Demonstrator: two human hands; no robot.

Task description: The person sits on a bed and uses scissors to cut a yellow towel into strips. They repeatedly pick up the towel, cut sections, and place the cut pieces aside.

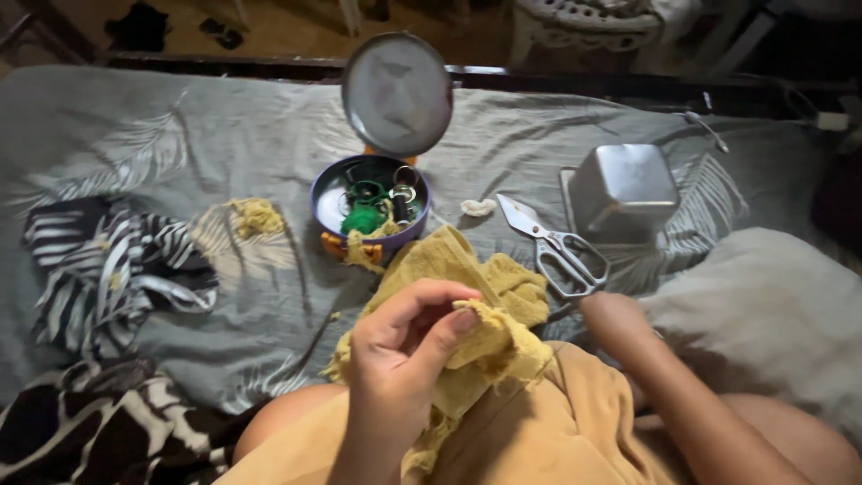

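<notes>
Across the left edge of the frame I see a black-and-white striped cloth [108,269] lying crumpled on the grey bedsheet [251,144]. Right of it, upper centre-left, sits a small tuft of yellow scraps [256,216]. At lower centre my left hand [404,350] is raised, its fingers [453,321] pinched narrow on a frayed corner of the yellow cloth [476,296], which drapes from the middle of the frame down onto my lap. Just above the cloth, at upper centre, a round blue tin [368,205] stands open with its lid [397,94] tipped up; green thread and small bobbins lie inside. Right of centre, scissors [557,247] lie on the sheet beside a square metal container [622,190]. My right hand [615,316] rests just below the scissor handles; I cannot tell how its fingers are set. At far right lies a pale pillow [763,305].
</notes>
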